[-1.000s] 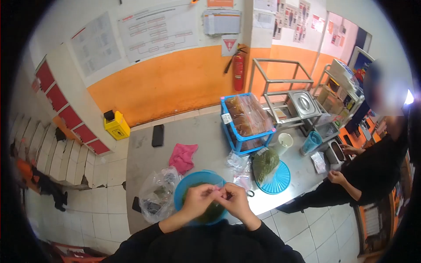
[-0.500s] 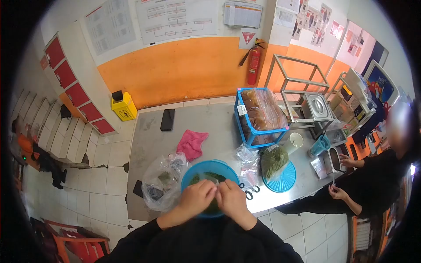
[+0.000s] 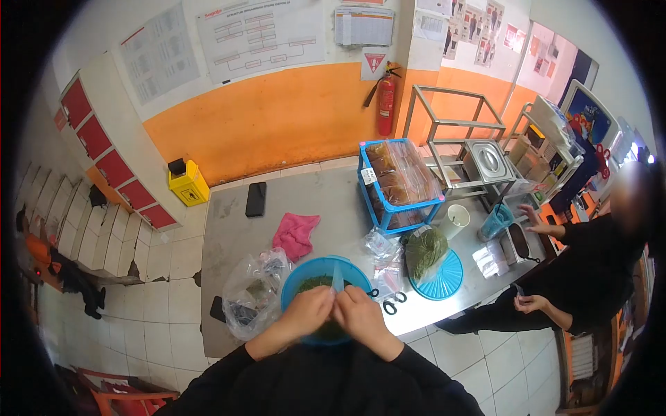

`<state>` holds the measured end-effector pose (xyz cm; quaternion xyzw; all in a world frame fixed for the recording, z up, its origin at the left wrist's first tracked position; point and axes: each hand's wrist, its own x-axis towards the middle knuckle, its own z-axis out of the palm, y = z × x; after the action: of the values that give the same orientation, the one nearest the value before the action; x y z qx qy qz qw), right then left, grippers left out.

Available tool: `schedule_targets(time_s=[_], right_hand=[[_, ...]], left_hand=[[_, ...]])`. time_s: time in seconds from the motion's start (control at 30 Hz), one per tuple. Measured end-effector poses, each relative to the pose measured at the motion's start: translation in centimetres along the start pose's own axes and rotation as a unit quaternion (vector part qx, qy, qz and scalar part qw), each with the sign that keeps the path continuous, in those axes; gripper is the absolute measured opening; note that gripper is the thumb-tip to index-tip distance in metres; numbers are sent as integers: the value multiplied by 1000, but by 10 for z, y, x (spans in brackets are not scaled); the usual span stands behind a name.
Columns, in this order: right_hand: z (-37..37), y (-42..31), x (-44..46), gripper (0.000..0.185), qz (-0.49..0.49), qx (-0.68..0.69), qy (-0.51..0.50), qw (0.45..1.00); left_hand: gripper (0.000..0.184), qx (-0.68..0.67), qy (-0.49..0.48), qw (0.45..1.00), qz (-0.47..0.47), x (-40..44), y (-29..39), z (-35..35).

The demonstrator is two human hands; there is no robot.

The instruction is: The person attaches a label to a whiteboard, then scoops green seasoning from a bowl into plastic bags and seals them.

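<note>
Both my hands meet over a blue tub (image 3: 291, 277) that holds chopped green leaves (image 3: 316, 282). A small clear plastic bag (image 3: 338, 276) stands up between them. My left hand (image 3: 309, 312) pinches its left side, and my right hand (image 3: 362, 317) pinches the right side. To the left of the tub lies a large clear plastic bag (image 3: 239, 284) with things inside. Right of the tub are small clear packets (image 3: 387, 270), black-handled scissors (image 3: 395, 303), and a bag of green leaves (image 3: 425, 254) resting on a round blue lid (image 3: 444, 277).
On the metal table (image 3: 326, 194) are a pink cloth (image 3: 295, 236), a black phone (image 3: 256, 200), a blue crate (image 3: 399, 220) of brown packets and a white cup (image 3: 454, 220). A person in black (image 3: 590, 270) stands at the right near a metal container (image 3: 515, 244).
The small bag now stands upright above my fingertips, with my hands close together. The other person's upper hand has moved away from the metal container. The camera view has shifted.
</note>
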<state>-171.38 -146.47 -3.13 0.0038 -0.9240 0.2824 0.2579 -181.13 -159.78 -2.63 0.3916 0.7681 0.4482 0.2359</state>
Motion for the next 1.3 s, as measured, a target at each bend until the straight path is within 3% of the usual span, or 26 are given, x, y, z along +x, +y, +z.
schedule_targets(time_s=[0.03, 0.1, 0.33, 0.63, 0.7, 0.73, 0.8, 0.83, 0.9, 0.93, 1.0, 1.03, 1.1, 1.23, 1.3], right_hand=[[1, -4, -1, 12, 29, -35, -5, 999], [2, -6, -2, 13, 57, -71, -8, 996], [1, -3, 0, 9, 46, -25, -37, 998], [1, 3, 17, 14, 122, -112, -6, 986], [3, -3, 17, 16, 132, -127, -12, 983], [4, -4, 17, 17, 137, -137, -8, 981], [0, 1, 20, 18, 133, -145, -4, 980], [-5, 8, 20, 18, 124, -81, -25, 989], [-20, 20, 21, 18, 111, 97, -93, 985], [-22, 18, 22, 18, 111, 98, -95, 984], [-30, 12, 23, 18, 179, 161, -130, 962], [-33, 4, 23, 18, 177, 159, -132, 962], [-35, -16, 25, 18, 42, -22, 100, 994], [-32, -20, 23, 17, -52, 17, -4, 998], [-33, -12, 30, 15, -82, 109, -61, 989]], left_hand=[[17, 0, -1, 1000, 2, 0, -3, 2], [16, 213, 78, 965, 133, 1, -9, 5], [10, 281, 68, 946, 148, -4, 0, 1], [13, 268, 183, 945, 35, -8, 7, 6], [17, 318, 125, 934, -109, -1, 16, -13], [17, 318, 127, 932, -117, -1, 17, -16], [40, 262, 246, 929, 92, 4, 19, -22], [40, 263, 251, 927, 89, 6, 27, -24], [56, 286, 226, 904, 223, 5, 40, -24], [61, 293, 215, 893, 265, 4, 41, -22], [69, 261, 127, 938, 189, 8, 17, -8], [73, 277, 150, 929, 196, 10, 3, -2], [73, 260, 158, 932, 195, 10, 2, -5], [67, 271, 167, 922, 222, 7, -3, -10], [67, 262, 183, 917, 238, 6, -3, -15]])
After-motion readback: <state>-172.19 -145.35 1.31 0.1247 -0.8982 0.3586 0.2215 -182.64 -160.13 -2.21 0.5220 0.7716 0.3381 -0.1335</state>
